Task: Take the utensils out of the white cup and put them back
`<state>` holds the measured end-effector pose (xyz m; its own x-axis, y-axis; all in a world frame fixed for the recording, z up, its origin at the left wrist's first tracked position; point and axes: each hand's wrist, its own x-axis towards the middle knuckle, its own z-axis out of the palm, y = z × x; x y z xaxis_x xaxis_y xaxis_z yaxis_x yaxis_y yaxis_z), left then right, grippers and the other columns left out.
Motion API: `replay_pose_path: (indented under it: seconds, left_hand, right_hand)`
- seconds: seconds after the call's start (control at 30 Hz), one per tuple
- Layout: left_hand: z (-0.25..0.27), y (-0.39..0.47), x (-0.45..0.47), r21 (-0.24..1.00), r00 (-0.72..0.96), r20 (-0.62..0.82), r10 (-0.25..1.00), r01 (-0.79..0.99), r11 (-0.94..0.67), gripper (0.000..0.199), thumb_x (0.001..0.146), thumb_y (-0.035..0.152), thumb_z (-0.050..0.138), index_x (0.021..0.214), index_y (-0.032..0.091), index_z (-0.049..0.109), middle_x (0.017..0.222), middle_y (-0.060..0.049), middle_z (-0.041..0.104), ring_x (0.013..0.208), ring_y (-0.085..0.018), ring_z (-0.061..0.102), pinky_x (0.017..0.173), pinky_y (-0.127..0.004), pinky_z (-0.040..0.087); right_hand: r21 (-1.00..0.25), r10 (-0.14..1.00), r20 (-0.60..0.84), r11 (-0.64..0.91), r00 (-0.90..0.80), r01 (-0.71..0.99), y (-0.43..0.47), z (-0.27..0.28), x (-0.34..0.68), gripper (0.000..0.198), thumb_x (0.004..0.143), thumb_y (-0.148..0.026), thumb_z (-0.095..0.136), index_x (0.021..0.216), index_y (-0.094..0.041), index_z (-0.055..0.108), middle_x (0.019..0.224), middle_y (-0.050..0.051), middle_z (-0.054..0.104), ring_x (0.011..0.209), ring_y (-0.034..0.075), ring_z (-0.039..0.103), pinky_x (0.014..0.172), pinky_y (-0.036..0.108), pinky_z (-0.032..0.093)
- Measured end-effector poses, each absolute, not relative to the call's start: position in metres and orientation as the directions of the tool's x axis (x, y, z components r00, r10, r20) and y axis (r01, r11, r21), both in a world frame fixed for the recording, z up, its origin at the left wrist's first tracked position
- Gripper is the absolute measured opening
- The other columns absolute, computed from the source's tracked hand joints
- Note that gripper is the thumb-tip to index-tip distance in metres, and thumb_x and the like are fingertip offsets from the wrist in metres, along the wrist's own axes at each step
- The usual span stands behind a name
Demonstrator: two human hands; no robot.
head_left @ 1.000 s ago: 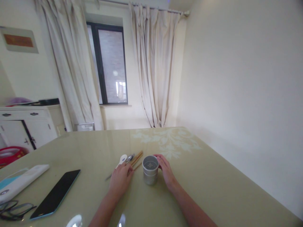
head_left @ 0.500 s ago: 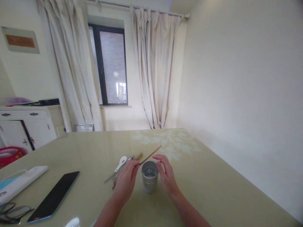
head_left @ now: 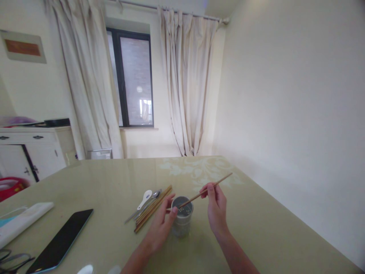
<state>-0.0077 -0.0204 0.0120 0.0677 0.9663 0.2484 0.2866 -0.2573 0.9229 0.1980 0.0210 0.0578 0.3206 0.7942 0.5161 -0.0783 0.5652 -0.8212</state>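
Note:
A wooden chopstick (head_left: 196, 196) slants up to the right over the open mouth of a grey cup (head_left: 182, 224). The cup stands upright and has small holes in its bottom. My right hand (head_left: 216, 203) pinches the chopstick along its upper half, right of the cup. At the cup's left rim, the thumb and fingers of my left hand (head_left: 162, 222) close about the chopstick's lower end. Left of that hand lie several more chopsticks (head_left: 152, 209), a metal spoon (head_left: 156, 194) and a white spoon (head_left: 145, 199).
A black phone (head_left: 62, 239) lies on the table (head_left: 242, 236) at left, beside a white power strip (head_left: 27, 222) and a dark cable (head_left: 14, 260). A wall (head_left: 293, 114) borders the table's right edge. A white cabinet (head_left: 42, 148) stands behind at left.
The chopstick has moved right and down, its lower end now over the cup. My right hand has closed on it and shifted right. My left hand has come to the cup rim, uncovering the other chopsticks.

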Motion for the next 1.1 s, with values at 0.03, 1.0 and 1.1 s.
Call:
replay_pose_path:
  seconds: [0.03,1.0,1.1]
  left_hand:
    - [0.012,-0.021,-0.004,0.942,0.099,0.221,0.97,0.237,-0.239,0.068,0.1,0.071,0.045,0.148,0.024,0.054,0.146,-0.014,0.066,0.123,-0.03,0.069,0.106,-0.044,0.056]
    - [0.012,-0.007,-0.053,0.164,-0.134,0.207,0.969,0.981,0.101,0.027,0.103,0.021,0.047,0.106,0.022,0.074,0.115,-0.009,0.076,0.115,-0.026,0.068,0.099,-0.037,0.047]
    - [0.01,-0.006,-0.052,0.254,-0.141,0.177,0.974,0.963,0.093,0.022,0.1,0.02,0.052,0.106,0.022,0.073,0.111,-0.007,0.077,0.112,-0.024,0.069,0.096,-0.035,0.048]
  right_hand:
    - [-0.832,0.809,0.518,0.552,0.277,-0.056,0.02,0.058,0.197,0.049,0.096,-0.067,0.064,0.079,-0.021,0.068,0.071,0.003,0.066,0.065,0.019,0.06,0.063,0.03,0.051]
    - [-0.94,0.952,0.307,0.304,0.005,-0.152,0.03,0.045,0.192,0.049,0.078,-0.066,0.083,0.072,-0.02,0.069,0.063,0.003,0.069,0.058,0.015,0.051,0.06,0.028,0.039]
    - [-0.945,0.953,0.303,0.3,-0.006,-0.13,0.03,0.043,0.192,0.047,0.081,-0.064,0.081,0.071,-0.02,0.072,0.066,0.003,0.07,0.059,0.016,0.051,0.06,0.028,0.039]
